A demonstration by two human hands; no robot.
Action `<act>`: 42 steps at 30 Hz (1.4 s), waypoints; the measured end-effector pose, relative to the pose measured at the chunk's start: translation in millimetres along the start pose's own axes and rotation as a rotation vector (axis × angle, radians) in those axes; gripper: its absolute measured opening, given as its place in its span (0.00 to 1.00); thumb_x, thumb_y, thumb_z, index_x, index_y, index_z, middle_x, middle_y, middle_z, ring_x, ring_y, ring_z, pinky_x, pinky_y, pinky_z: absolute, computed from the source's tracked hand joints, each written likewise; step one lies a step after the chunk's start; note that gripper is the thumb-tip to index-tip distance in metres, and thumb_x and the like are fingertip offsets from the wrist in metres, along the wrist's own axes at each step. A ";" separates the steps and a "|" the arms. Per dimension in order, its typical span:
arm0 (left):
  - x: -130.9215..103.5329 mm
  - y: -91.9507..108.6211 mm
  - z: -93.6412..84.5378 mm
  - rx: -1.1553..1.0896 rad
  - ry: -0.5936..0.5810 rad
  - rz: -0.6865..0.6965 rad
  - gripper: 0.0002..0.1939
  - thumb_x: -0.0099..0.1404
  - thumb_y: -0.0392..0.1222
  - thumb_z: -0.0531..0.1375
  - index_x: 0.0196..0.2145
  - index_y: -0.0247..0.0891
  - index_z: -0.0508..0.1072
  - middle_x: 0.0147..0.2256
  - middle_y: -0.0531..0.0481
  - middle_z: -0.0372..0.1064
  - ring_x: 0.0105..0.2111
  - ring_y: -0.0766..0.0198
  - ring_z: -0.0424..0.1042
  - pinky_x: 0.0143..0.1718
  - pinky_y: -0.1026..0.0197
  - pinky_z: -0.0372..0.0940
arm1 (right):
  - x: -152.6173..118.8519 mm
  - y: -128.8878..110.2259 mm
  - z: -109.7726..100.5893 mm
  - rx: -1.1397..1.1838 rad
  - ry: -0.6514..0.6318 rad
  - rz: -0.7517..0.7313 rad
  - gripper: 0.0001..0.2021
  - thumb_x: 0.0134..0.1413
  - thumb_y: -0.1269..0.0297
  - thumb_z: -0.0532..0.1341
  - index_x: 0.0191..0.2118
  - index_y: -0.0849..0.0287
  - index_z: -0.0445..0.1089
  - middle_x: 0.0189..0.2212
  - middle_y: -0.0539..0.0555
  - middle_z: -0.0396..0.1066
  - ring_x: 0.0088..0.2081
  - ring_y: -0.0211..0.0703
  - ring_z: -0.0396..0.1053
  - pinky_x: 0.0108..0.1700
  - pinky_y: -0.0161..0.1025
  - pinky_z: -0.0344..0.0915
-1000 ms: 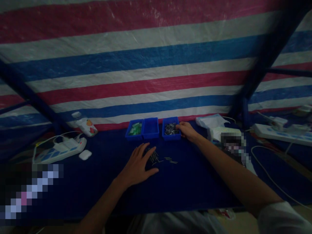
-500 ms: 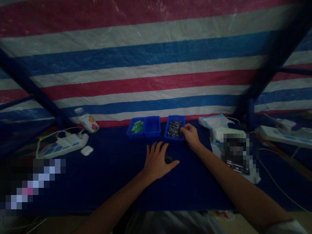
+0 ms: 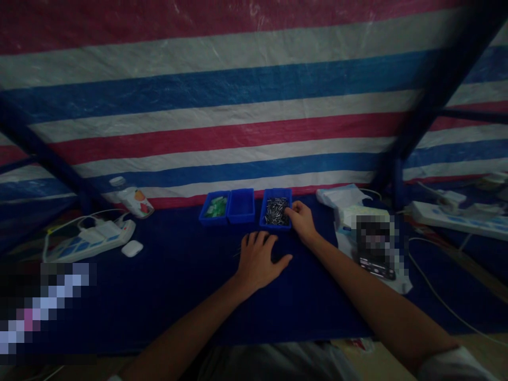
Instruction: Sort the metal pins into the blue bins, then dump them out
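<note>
My left hand (image 3: 257, 260) rests palm down on the dark blue tabletop, its fingers spread and thumb held apart. A few thin, dark pin-like pieces (image 3: 238, 252) peek out on the left of its fingers; anything beneath the palm is hidden. My right hand (image 3: 303, 221) grips the right rim of a blue bin (image 3: 275, 227), thumb and fingers closed at the wall. Inside that bin lies a heap of small metal pin-like pieces (image 3: 277, 210), too small to name exactly.
Left of the gripped bin stand an empty blue bin (image 3: 242, 205) and one with green-and-clear packets (image 3: 216, 207). Further left are a bottle (image 3: 137, 201), a power strip (image 3: 89, 241) and a white case (image 3: 132, 248). A phone (image 3: 377, 267) and plastic packaging (image 3: 344, 197) lie right.
My left hand has slid right across the tabletop; the loose pieces seen between thumb and fingers before now show on its left. My right hand stays at the bin. The whole view has shifted slightly.
</note>
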State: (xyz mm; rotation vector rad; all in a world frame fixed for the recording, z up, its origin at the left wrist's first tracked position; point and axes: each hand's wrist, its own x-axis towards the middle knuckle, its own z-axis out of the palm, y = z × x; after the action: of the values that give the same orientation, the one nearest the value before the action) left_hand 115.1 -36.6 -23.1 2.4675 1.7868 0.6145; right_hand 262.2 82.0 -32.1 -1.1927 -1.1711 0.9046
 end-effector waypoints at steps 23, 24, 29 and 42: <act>-3.7 -28.9 -11.7 0.104 -0.083 0.035 0.15 0.68 0.50 0.55 0.48 0.42 0.70 0.48 0.45 0.66 0.48 0.50 0.64 0.48 0.47 0.60 | -22.1 -8.8 3.3 -0.043 0.066 -0.075 0.09 0.39 0.66 0.59 0.21 0.54 0.55 0.16 0.43 0.53 0.20 0.34 0.50 0.24 0.35 0.50; -4.8 -30.4 -13.0 0.107 -0.088 0.036 0.14 0.68 0.49 0.55 0.47 0.42 0.71 0.48 0.45 0.67 0.48 0.51 0.64 0.47 0.48 0.61 | -23.6 -9.5 3.7 -0.053 0.069 -0.076 0.09 0.40 0.66 0.59 0.21 0.54 0.55 0.16 0.43 0.53 0.20 0.34 0.50 0.24 0.35 0.51; -8.5 -38.8 -15.4 0.057 -0.102 0.056 0.10 0.69 0.45 0.54 0.44 0.42 0.71 0.47 0.47 0.67 0.46 0.53 0.64 0.46 0.49 0.60 | -30.3 -11.7 5.9 -0.086 0.077 -0.104 0.09 0.40 0.66 0.59 0.20 0.54 0.55 0.16 0.43 0.54 0.20 0.35 0.52 0.23 0.35 0.50; -9.4 -39.8 -12.0 -0.017 -0.067 0.015 0.05 0.68 0.42 0.56 0.38 0.41 0.69 0.42 0.49 0.66 0.44 0.55 0.64 0.43 0.52 0.59 | -44.0 -22.9 7.3 -0.352 0.143 -0.360 0.17 0.52 0.57 0.60 0.18 0.55 0.55 0.15 0.46 0.58 0.22 0.38 0.58 0.31 0.39 0.55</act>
State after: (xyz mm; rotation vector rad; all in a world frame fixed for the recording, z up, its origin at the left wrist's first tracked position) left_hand 72.5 -34.1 -24.9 2.4619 1.7338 0.5385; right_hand 244.9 37.1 -18.0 -1.2464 -1.4076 0.3450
